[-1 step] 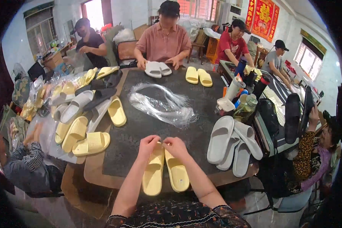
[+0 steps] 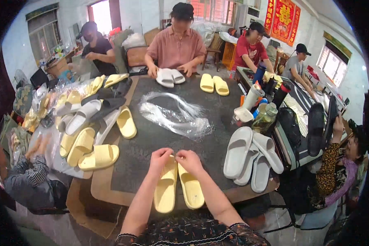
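Observation:
Two pale yellow slippers (image 2: 166, 189) lie side by side, soles up, at the near edge of the dark table (image 2: 151, 135). My left hand (image 2: 160, 157) and my right hand (image 2: 188, 159) meet over their far ends, fingers pinched together on the slippers. What is pinched between the fingertips is too small to tell. A bundle of thin clear plastic ties (image 2: 174, 115) lies in the middle of the table beyond my hands.
Grey slippers (image 2: 250, 158) lie stacked at my right, yellow and grey slippers (image 2: 86, 135) piled at my left. Bottles and cups (image 2: 260, 110) stand at the right. Across the table a person holds a white pair (image 2: 170, 76); a yellow pair (image 2: 214, 84) lies beside. Other people sit around.

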Tool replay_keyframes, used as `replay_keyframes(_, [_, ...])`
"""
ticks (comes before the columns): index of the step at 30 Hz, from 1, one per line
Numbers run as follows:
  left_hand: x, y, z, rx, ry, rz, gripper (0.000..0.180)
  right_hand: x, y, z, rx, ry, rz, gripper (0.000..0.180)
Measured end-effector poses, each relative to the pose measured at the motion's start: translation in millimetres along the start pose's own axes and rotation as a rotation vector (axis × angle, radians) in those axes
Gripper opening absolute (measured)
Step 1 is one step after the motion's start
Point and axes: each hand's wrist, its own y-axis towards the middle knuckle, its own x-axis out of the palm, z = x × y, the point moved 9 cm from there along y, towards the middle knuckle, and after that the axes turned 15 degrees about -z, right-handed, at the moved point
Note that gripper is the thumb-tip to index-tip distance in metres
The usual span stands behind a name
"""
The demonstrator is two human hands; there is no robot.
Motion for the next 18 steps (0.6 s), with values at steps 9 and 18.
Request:
replay_keyframes(9, [5.8,1.4,0.2,-0.015,0.037,-0.103,0.019,-12.9,-21.6,-7.0,-0.109,0.199,0.225,0.018])
replay_keyframes(18, [13.4,-1.8,14.3,-0.005,0.325,-0.094,0.013,-15.1,-20.7,-12.7,-0.187,0.091,0.226,0.013])
